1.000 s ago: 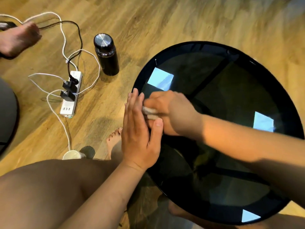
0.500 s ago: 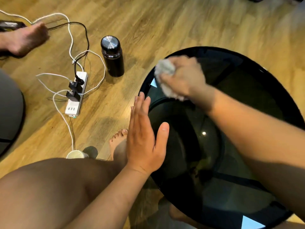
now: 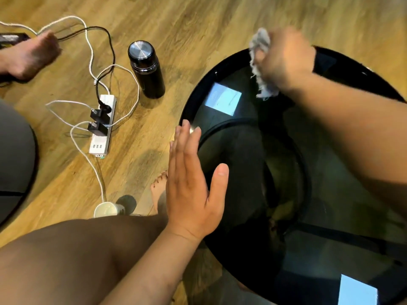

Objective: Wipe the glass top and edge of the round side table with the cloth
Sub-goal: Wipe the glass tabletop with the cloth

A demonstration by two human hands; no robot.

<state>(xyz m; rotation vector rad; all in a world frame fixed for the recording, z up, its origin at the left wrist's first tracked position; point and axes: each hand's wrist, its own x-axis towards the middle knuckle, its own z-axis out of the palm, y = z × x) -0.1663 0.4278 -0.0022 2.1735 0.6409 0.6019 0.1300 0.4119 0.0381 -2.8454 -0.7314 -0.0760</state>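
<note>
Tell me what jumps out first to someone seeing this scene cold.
The round black glass table fills the right side, with the right hand at its far edge, closed on a pale cloth. The left hand is held flat and open over the table's near-left rim. On the wooden floor to the left stand a black flask and a white power strip tangled with cables.
</note>
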